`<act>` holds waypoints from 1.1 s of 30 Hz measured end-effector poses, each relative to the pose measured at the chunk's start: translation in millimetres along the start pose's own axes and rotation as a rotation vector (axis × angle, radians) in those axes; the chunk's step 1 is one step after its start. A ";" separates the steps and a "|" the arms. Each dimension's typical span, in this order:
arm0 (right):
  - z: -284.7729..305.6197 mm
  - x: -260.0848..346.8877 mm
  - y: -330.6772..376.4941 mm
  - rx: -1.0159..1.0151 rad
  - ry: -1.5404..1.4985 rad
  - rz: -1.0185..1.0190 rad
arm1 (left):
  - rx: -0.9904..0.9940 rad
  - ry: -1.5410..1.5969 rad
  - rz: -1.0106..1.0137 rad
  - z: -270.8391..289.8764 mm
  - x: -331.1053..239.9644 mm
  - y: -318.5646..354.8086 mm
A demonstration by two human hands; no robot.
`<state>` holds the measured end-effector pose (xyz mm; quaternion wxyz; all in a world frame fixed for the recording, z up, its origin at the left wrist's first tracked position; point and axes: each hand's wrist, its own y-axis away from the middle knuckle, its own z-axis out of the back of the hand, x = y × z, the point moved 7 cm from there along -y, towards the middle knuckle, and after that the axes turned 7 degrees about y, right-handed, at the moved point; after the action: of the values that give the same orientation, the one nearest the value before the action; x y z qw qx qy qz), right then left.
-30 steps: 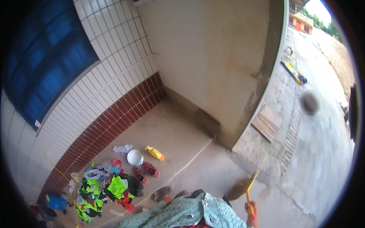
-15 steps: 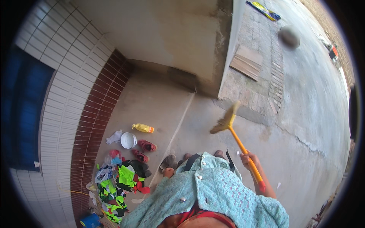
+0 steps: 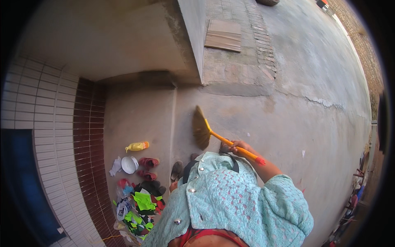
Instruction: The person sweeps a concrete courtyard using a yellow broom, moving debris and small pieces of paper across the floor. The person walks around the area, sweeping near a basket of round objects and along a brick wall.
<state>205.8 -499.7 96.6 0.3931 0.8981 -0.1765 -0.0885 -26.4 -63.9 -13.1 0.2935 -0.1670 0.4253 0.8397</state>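
Note:
My right hand (image 3: 240,147) is wrapped round the orange handle of a broom (image 3: 222,138), with the red handle end sticking out past my wrist. The broom's brown bristle head is fanned out over the concrete floor in front of me, left of the hand; whether it touches the floor I cannot tell. Only a sliver of my left hand (image 3: 173,186) shows at the left side of my turquoise jacket, its fingers hidden. Dark shoes (image 3: 177,170) lie on the floor near it.
On the left, a yellow bottle (image 3: 137,146), a white bowl (image 3: 129,164), red shoes (image 3: 148,163) and a heap of green, black and red cloth scraps (image 3: 144,201) lie by the tiled wall (image 3: 88,136). A flat board stack (image 3: 223,35) lies beyond the wall corner.
My right hand and the broom have swung left, and the bristle head has turned from raised and slanting to nearer upright in view. My view has turned right. The left hand is now mostly hidden.

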 end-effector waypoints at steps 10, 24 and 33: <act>88.4 77.8 134.1 -0.393 -0.123 0.434 | 0.122 0.110 -0.122 -2.3 -71.2 -28.5; 85.0 72.0 172.1 -0.169 -0.337 0.477 | 0.182 -0.012 -0.111 -47.4 -106.8 -49.7; 121.5 96.5 161.6 -0.259 -0.379 0.345 | 0.206 -0.017 -0.079 -23.4 -144.7 -44.8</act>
<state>218.7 -720.6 131.7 0.4736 0.7646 -0.3842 -0.2085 114.5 -112.8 22.4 0.3453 -0.1455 0.4998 0.7809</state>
